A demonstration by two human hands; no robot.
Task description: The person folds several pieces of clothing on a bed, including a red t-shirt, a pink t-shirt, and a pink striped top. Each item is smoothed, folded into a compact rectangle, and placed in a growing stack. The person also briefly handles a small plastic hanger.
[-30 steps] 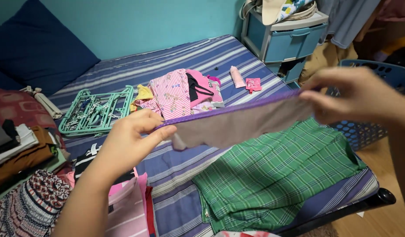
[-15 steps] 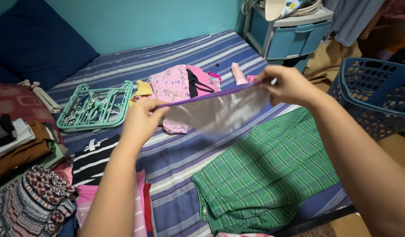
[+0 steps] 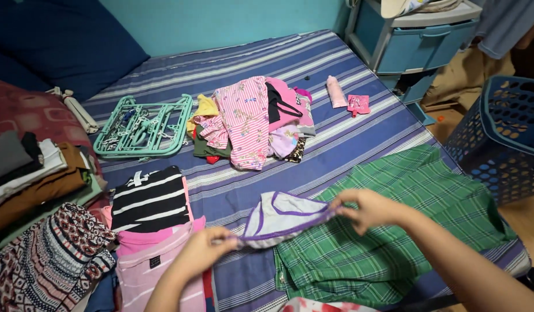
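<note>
Fingers of left hand [image 3: 202, 248] and right hand [image 3: 368, 209] pinched on opposite ends of grey purple-trimmed underwear [image 3: 281, 218], stretched low over the striped bed [image 3: 348, 133] at lower centre. Just right, partly beneath: green plaid cloth [image 3: 405, 219]. Lower left: folded striped and pink clothes [image 3: 154, 231]. Upper centre: loose pink clothing pile [image 3: 249, 121], teal clip hanger [image 3: 144, 127]. Right edge: blue basket [image 3: 504, 138].

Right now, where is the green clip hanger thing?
The teal clip hanger lies flat on the striped bed, upper left, between the unfolded clothes pile and the folded stacks.
</note>
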